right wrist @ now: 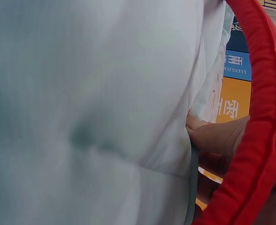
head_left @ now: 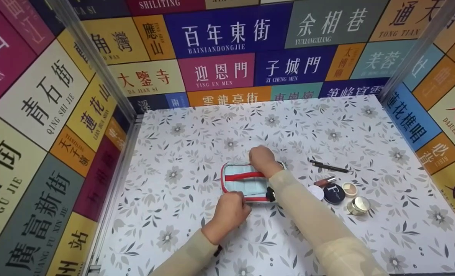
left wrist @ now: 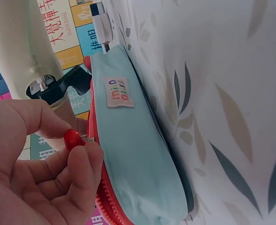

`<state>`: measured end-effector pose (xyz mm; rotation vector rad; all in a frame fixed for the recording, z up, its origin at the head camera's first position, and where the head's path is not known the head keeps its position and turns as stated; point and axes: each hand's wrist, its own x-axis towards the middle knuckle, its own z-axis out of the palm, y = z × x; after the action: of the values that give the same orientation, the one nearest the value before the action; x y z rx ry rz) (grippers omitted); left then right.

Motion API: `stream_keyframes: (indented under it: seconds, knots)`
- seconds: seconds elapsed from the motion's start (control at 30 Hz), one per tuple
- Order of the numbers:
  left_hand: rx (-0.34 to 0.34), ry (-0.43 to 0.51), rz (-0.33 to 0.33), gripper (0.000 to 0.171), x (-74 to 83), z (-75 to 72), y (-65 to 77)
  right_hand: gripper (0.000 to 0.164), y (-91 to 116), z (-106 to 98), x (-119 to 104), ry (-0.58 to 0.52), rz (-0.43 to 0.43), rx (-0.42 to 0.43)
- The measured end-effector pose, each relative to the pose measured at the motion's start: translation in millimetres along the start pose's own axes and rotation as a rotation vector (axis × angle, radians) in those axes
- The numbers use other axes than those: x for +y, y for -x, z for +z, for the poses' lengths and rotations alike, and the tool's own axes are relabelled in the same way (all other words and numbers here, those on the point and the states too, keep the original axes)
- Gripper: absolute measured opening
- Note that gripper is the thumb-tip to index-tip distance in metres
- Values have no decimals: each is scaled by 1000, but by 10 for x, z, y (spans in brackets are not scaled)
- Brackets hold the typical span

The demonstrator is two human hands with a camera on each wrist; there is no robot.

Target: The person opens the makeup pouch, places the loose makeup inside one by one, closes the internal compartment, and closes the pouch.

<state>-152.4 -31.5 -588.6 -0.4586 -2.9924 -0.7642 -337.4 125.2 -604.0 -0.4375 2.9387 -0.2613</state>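
Note:
A light blue zip pouch [head_left: 250, 188] with a red zip edge stands unzipped on the table, and its pale lining shows from above. Across its opening runs a red strap [head_left: 243, 177]. At the near side, my left hand [head_left: 229, 212] pinches the red zip pull [left wrist: 73, 139] between thumb and fingers. My right hand [head_left: 264, 159] reaches over to the far side; in the right wrist view its thumb and fingers [right wrist: 217, 136] grip the pouch's far edge, partly hidden behind the red strap. A small label [left wrist: 118, 92] marks the pouch's near face.
Right of the pouch lie dark slim pencils [head_left: 331, 166], a lipstick-like tube [head_left: 325, 181], a dark round compact [head_left: 334, 194], a white round item [head_left: 316, 192], a small beige pot [head_left: 349, 189] and a gold-lidded jar [head_left: 359, 206]. Printed panels [head_left: 227, 32] wall the floral-covered table [head_left: 174, 237].

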Motion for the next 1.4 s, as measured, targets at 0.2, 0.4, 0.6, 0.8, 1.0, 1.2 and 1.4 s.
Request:
stream_keyframes:
  seconds: [0.2, 0.4, 0.6, 0.8, 1.0, 1.2, 1.4]
  knots:
    - [-10, 3, -12, 20, 38, 33, -8, 20, 11, -14, -18, 4, 13, 14]
    - [-26, -6, -36, 18, 88, 59, -29, 22, 19, 1, -25, 12, 22, 30]
    - [30, -58, 11, 17, 129, 81, -34, 22, 19, 13, -40, 13, 29, 46]
    - [74, -72, 48, 18, 165, 103, -42, 22, 10, 35, -47, -2, 51, 53]
    - [104, -96, 77, 18, 190, 167, -57, 23, 16, 56, -43, -13, 53, 40]
    - [128, -116, 85, 15, 243, 207, -68, 22, 31, 50, -51, -19, 56, 66]
    - [160, -148, 116, 17, 286, 264, -74, 20, 43, 54, -57, 11, 42, 67]
